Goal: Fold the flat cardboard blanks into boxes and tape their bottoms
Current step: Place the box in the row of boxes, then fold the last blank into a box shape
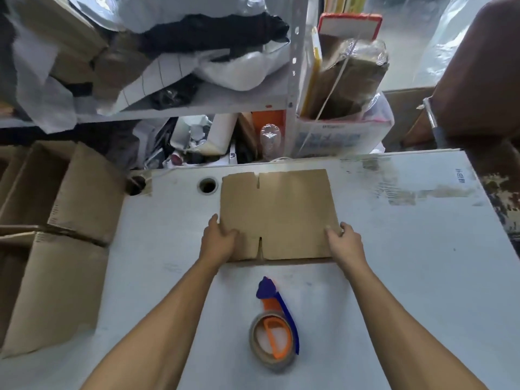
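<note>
blank: flat cardboard blank [278, 215] lies on the white table [408, 263], middle of the far half. Slots cut in its far and near edges, left of centre. Near edge looks slightly lifted, a thin shadow under it.
left hand: left hand [218, 240] on the blank's near-left corner. Thumb along the left edge, fingers curled over onto the top face, clamped on the cardboard.
right hand: right hand [344, 242] on the blank's near-right corner. Thumb tip on the right edge, fingers bent down on the top face, gripping the corner.
arms: both forearms bare, reaching from the near edge of the table to the blank.
tape: tape dispenser [274, 330], blue and orange with a brown roll, lies on the table just nearer than the blank, between the forearms. Not touched by either hand.
folded boxes: two open cardboard boxes [56, 229] left of the blank, at the table's left edge, one behind the other, openings facing left. Touching each other.
table holes: round cable hole [207, 185] just left of the blank's far-left corner; a second hole further left at the table corner.
table surface: scuffed, tape residue right of the blank near the far edge.
behind blank: metal shelf [292, 66] past the table's far edge, stuffed with bags, cloth and cardboard. Clear bottle [268, 139] below it.
</note>
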